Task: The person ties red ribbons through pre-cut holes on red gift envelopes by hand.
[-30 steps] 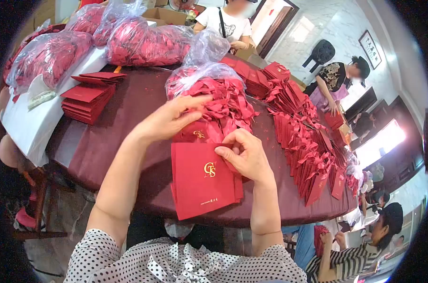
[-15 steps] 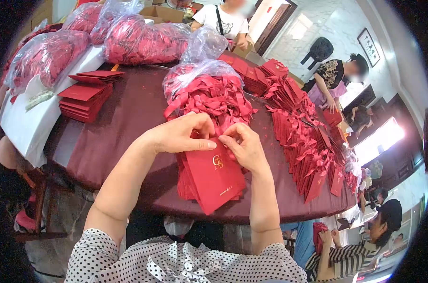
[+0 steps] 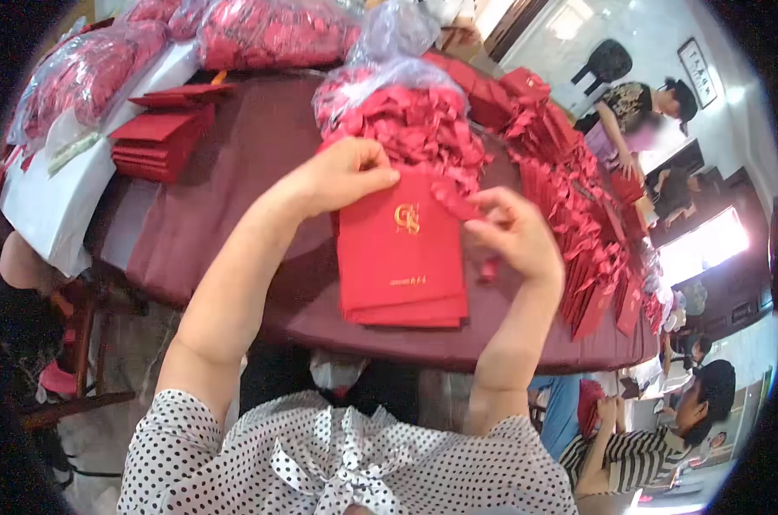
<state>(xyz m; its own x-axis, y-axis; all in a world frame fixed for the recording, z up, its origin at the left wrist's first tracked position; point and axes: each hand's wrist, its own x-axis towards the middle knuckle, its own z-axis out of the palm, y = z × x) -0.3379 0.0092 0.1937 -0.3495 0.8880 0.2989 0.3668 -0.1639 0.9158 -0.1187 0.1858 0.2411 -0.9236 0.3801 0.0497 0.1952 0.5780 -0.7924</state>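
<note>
A flat red paper packet [image 3: 399,253] with gold lettering lies in front of me on a pile of similar packets. My left hand [image 3: 354,174] pinches its upper left corner between thumb and fingers. Off its upper right corner, my right hand [image 3: 517,233] is closed on a red ribbon [image 3: 454,201], whose loose end hangs below the fingers. Just beyond the packet, a heap of red ribbons [image 3: 410,120] spills from a clear plastic bag [image 3: 397,73].
Maroon cloth [image 3: 251,172] covers the round table. Folded red packets [image 3: 161,146] are stacked at left beside a white box [image 3: 54,210]. Rows of ribboned packets [image 3: 569,215] line the right side. Bulging plastic bags [image 3: 273,34] stand behind. Co-workers [image 3: 642,112] are at the right.
My right hand has moved right, away from the packet, drawing a ribbon with it. The packet is now straighter on the pile. The view has tipped downward.
</note>
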